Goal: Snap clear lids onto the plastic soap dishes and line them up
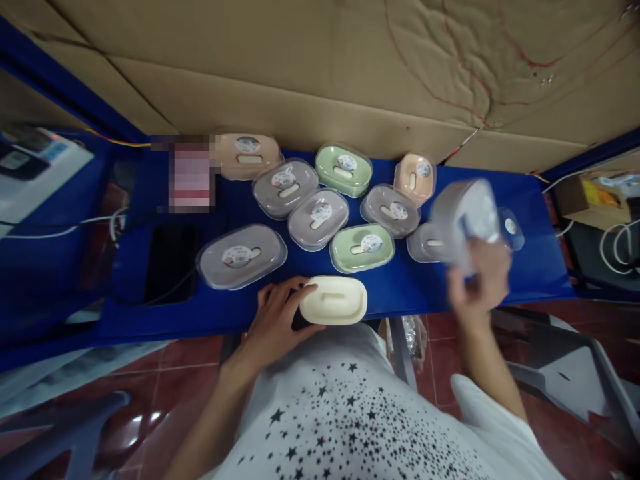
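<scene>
My left hand (284, 307) grips the left end of a cream oval dish (345, 303) at the table's front edge, thumb along the near side and fingers over the rim. The dish has a raised bar in its middle. At the right, my right hand (480, 273) is closed on a pale grey oval box (450, 210), lifted and tilted; both are smeared by motion. Behind and below that box lies another grey lidded box (425, 243), partly hidden. Near the cream dish sit a green lidded box (363, 249) and a grey lidded box (243, 257).
Several more clear-lidded boxes with round stickers lie on the blue table (405, 290), including a peach one (250, 157). A dark phone-like slab (170, 260) with a cable is at left. A cardboard wall (300, 80) rises behind. A small carton (595, 200) stands right.
</scene>
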### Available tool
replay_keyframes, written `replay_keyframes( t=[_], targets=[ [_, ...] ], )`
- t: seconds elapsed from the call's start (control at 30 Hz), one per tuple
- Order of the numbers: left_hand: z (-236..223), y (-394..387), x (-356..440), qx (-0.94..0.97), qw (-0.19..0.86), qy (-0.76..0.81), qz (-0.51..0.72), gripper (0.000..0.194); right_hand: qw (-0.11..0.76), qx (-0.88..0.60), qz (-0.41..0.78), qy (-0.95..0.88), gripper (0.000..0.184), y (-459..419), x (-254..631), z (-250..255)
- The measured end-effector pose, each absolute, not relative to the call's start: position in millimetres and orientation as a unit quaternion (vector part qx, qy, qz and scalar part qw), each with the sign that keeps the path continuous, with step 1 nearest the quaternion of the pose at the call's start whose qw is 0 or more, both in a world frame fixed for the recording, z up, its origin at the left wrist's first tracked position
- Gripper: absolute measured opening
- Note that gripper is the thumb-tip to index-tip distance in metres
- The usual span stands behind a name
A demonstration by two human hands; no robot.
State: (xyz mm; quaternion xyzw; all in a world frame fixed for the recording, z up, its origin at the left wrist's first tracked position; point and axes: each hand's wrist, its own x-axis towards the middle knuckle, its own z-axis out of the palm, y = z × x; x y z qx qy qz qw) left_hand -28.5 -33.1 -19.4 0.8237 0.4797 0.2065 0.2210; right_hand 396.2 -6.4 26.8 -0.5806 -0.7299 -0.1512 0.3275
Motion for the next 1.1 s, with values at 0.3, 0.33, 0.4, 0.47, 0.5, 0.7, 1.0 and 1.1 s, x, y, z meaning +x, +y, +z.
replay_keyframes(
  t=[0.3, 0.33, 0.4, 0.47, 0.5, 0.7, 1.0, 1.1],
  targets=[
    [-23.8, -30.7, -32.5, 0.859, 0.187, 0.425, 0.216, 0.082, 0.236, -0.358, 0.097, -0.898, 0.075, -67.7, 268.8, -15.0],
    [-21.9, -30.9, -32.1, 0.865, 0.186, 0.416, 0.21, 0.078, 0.224, -0.355, 0.102, -0.902, 0.074, -63.3, 268.4, -13.6],
    [-18.8, -31.8, -31.2, 0.87, 0.19, 0.41, 0.2, 0.076, 0.201, -0.351, 0.103, -0.909, 0.069, -58.8, 266.3, -12.5],
    [-17.2, -32.8, -30.6, 0.87, 0.192, 0.41, 0.198, 0.077, 0.181, -0.342, 0.093, -0.917, 0.06, -59.1, 264.7, -13.3],
    [-16.8, -33.3, -30.5, 0.87, 0.193, 0.409, 0.196, 0.076, 0.179, -0.334, 0.085, -0.922, 0.056, -59.5, 266.7, -13.4],
    [-12.2, -34.2, -30.4, 0.861, 0.212, 0.414, 0.204, 0.072, 0.296, -0.586, -0.121, -0.745, 0.044, -21.8, 376.8, 4.9],
    [-6.2, -27.8, -33.1, 0.824, 0.289, 0.429, 0.233, 0.074, 0.245, -0.807, -0.086, -0.53, 0.073, 50.7, 581.6, -15.9],
    [-5.2, -26.2, -32.9, 0.808, 0.314, 0.445, 0.226, 0.08, 0.289, -0.785, -0.114, -0.536, 0.067, 43.1, 566.2, -14.6]
  ],
)
